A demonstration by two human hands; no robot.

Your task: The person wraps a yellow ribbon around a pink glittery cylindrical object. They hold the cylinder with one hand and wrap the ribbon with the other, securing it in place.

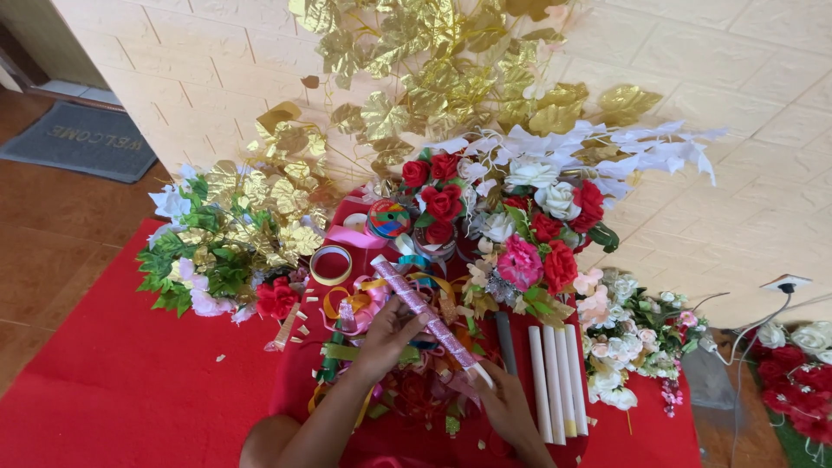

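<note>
Pink glitter ribbon winds around a slim tube (426,309), held slantwise above the ribbon heap (373,303), top end toward the tape rolls (332,264), bottom end toward the white tubes (556,381). Left hand (387,336) closed around the tube's middle, thumb and fingers pinching it; right hand (507,407) closed on the lower end, just left of the white tubes. Probably light and stiff, a rolled core that holds straight under a two-point grip. Likely rough rather than slick on the glitter face, though the wrap could slide or unwind if loose. Best taken near both ends or at the middle with a gentle pinch, since a hollow core would dent under a hard squeeze. Red and white fabric roses (537,221) and gold leaves (433,78) beyond the tube; red cloth (113,381) beneath.
</note>
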